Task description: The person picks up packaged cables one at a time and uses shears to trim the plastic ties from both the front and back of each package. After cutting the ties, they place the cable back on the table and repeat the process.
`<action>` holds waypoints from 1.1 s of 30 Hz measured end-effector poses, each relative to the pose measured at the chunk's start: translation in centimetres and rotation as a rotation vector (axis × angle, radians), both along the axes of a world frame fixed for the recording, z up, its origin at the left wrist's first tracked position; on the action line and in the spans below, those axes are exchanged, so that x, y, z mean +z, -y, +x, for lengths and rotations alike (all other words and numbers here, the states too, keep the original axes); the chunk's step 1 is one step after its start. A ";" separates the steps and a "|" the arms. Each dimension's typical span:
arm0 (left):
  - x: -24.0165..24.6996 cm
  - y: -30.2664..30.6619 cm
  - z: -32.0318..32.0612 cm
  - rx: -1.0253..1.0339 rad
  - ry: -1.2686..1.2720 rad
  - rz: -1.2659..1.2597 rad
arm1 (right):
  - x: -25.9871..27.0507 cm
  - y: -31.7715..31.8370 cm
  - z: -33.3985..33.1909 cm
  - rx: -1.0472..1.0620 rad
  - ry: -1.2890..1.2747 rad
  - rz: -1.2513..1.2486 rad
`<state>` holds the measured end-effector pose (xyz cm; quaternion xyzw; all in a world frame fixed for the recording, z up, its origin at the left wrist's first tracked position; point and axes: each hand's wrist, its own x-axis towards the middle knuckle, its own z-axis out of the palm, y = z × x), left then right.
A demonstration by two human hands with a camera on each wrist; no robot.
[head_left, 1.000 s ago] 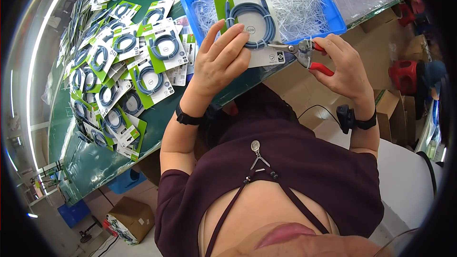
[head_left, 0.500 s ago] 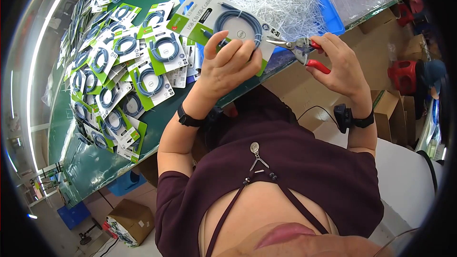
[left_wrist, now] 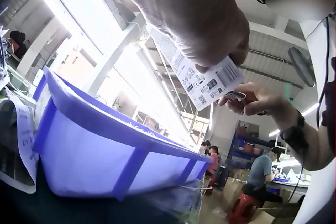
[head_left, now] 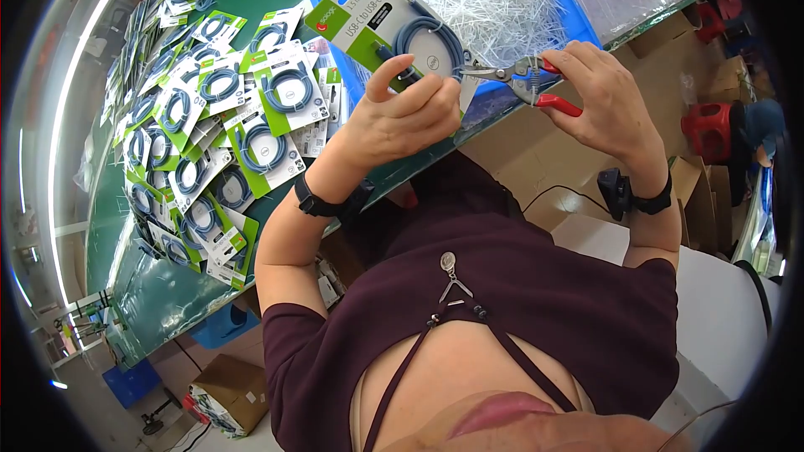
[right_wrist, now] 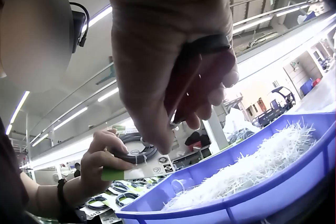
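Blue plastic tray [head_left: 591, 18] of white clippings [head_left: 502, 2], hands [head_left: 605, 100] gripping red-handled cutters [head_left: 519, 77] and a cable card [head_left: 356, 21].

This looks like a workshop. A big green table [head_left: 146, 305] has lots of cable packs [head_left: 288, 89] piled on it. There are cardboard boxes [head_left: 243, 385], long lights [head_left: 55, 109] and 1 worker in blue [left_wrist: 259, 170] at another table [left_wrist: 287, 184].

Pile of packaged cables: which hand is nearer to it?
Left. The left hand is beside the pile; the right hand, with the cutters, is farther away.
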<state>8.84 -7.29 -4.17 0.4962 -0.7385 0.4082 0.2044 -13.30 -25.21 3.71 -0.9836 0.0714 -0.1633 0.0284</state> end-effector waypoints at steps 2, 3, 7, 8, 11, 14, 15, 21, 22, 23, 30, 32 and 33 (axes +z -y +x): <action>0.1 0.2 0.2 -0.023 0.014 -0.002 | 0.4 0.2 0.1 0.005 -0.017 -0.011; 0.1 0.2 0.4 -0.030 0.031 -0.013 | 0.7 0.3 0.1 0.015 -0.032 -0.023; 0.4 0.4 0.6 -0.049 0.075 -0.032 | 1.6 0.5 0.4 0.026 -0.089 -0.049; 0.4 0.5 0.6 -0.054 0.081 -0.027 | 1.7 0.4 0.5 0.027 -0.112 -0.054; 0.5 0.6 0.8 -0.064 0.111 -0.012 | 1.8 0.3 0.7 0.027 -0.131 -0.058; 0.7 0.8 1.0 -0.075 0.157 0.006 | 2.1 0.4 1.0 0.035 -0.146 -0.080; 0.8 0.9 1.0 -0.092 0.154 0.026 | 2.1 0.4 1.0 0.047 -0.154 -0.098; 2.2 1.5 1.8 -0.137 0.232 0.094 | 3.2 1.4 2.2 0.071 -0.307 -0.140; 2.2 1.4 2.0 -0.138 0.235 0.096 | 2.8 2.2 2.3 0.058 -0.302 -0.056; 2.2 1.3 2.3 -0.095 0.183 0.072 | 2.4 3.0 2.5 0.046 -0.294 0.025; 1.5 2.0 2.5 0.019 -0.026 -0.052 | -3.9 0.3 5.8 0.012 0.302 0.790; 1.6 2.0 1.9 -0.008 -0.057 -0.034 | -4.6 -0.9 7.1 0.024 0.436 0.625; 1.8 2.0 1.8 -0.018 -0.071 -0.028 | -4.8 -1.1 7.6 0.029 0.437 0.677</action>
